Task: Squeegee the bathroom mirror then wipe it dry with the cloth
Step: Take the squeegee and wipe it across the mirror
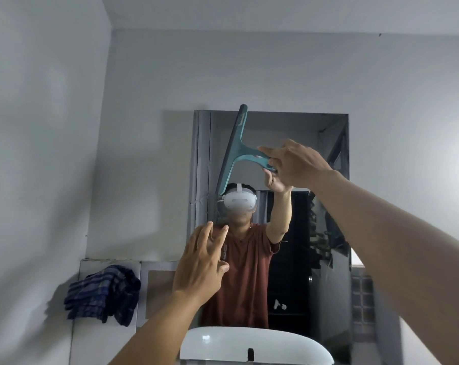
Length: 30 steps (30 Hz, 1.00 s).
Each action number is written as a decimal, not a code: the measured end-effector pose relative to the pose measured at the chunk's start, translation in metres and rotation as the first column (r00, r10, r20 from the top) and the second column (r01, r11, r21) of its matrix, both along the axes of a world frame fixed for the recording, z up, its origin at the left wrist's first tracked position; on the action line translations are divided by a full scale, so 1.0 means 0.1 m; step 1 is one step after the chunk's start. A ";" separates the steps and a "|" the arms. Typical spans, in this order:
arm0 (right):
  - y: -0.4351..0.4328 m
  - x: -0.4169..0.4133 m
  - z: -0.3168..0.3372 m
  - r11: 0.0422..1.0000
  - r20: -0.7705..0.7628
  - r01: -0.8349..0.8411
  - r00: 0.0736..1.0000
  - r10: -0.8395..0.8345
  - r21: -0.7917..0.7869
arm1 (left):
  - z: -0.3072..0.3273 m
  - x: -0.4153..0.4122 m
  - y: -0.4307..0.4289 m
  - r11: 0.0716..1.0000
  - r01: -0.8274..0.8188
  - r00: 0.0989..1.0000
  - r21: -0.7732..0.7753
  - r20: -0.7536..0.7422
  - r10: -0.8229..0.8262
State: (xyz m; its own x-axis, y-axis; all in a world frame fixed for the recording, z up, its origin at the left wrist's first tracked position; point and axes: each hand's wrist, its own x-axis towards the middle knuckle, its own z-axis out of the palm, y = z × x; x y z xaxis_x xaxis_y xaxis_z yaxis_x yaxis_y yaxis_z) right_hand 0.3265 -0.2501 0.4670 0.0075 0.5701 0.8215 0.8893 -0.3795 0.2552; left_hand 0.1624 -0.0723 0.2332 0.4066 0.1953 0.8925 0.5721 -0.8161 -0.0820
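A frameless rectangular mirror (328, 133) hangs on the grey wall straight ahead. My right hand (294, 162) is raised and shut on the handle of a teal squeegee (235, 151), whose long blade stands nearly upright against the upper left part of the glass. My left hand (200, 264) is lower, fingers spread, holding nothing, in front of the mirror's lower left edge. A blue checked cloth (104, 295) hangs on the tiled wall to the left of the mirror. The glass reflects a person in a red shirt wearing a white headset.
A white washbasin (273, 341) sits directly below the mirror at the bottom of view. Light tiles (157, 285) cover the wall behind the cloth. A grey side wall (38, 154) closes in on the left.
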 end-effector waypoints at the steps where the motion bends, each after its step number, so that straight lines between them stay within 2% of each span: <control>1: -0.03 0.02 0.00 1.000 0.003 0.011 1.000 -0.011 0.006 | 0.00 0.00 0.00 1.000 -0.011 1.000 -0.001 -0.001 0.011; 7: -0.29 0.21 -0.01 0.995 -0.037 0.093 0.995 -0.092 0.035 | 0.00 0.00 0.01 1.000 -0.010 1.000 -0.027 -0.006 0.010; 18: -0.52 0.37 -0.23 0.995 -0.148 0.057 0.988 -0.045 0.077 | 0.06 -0.03 -0.06 0.998 0.009 1.000 -0.054 -0.002 -0.009; 25: -0.76 0.48 -0.36 0.988 -0.218 0.103 0.973 -0.076 0.114 | 0.11 -0.02 -0.09 0.999 0.005 1.000 -0.039 0.005 -0.004; 30: -0.78 0.47 -0.39 0.985 -0.195 0.123 0.976 -0.098 0.119 | 0.13 -0.03 -0.12 0.999 0.004 1.000 -0.053 0.004 -0.004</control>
